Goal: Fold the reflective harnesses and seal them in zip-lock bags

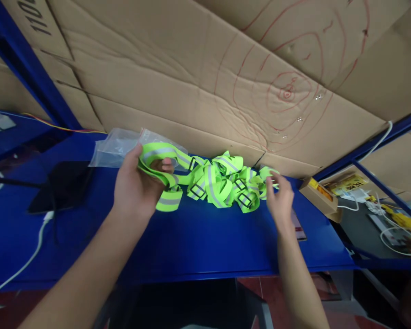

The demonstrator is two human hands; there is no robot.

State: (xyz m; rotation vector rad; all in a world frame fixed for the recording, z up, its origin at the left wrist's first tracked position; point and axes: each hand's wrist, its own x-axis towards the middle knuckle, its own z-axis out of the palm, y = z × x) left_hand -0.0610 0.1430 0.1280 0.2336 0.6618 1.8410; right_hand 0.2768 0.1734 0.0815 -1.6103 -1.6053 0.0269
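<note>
In the head view, the left hand [137,189] has its fingers curled loosely around a looped green strap [169,201] at the left end of a heap of straps [219,183] along the back edge of the tabletop [226,242]. The right hand [280,198] is at the heap's right end, fingers bent and half open; whether they grip anything, I cannot tell. A clear bag [114,151] lies partly behind the left hand, and a box [318,198] sits near the back right corner.

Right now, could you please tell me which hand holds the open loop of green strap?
The left hand: the loop curves out of its grip, left of the heap. The right hand is at the heap's right end, without one.
</note>
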